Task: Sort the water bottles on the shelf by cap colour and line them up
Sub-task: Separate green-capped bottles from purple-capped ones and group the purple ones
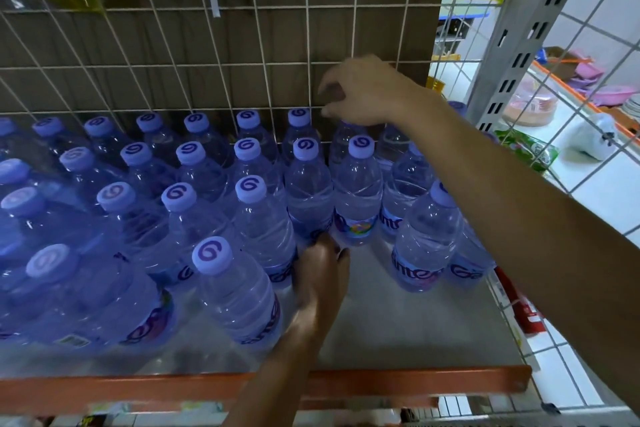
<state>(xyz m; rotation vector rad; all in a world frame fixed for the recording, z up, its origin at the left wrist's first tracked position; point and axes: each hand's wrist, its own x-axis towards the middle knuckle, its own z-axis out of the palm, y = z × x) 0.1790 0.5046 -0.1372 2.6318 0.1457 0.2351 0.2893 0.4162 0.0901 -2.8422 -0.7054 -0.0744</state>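
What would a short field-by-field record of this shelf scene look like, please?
setting: metal shelf with an orange front rail and a wire grid behind
stock: many water bottles standing in rows, mostly left and centre
colour: every visible cap is lilac with a purple swirl
left: left hand low on the shelf, fingertips at the bases of the middle bottles
right: right hand curled over a back-row bottle whose top is hidden; grip unclear
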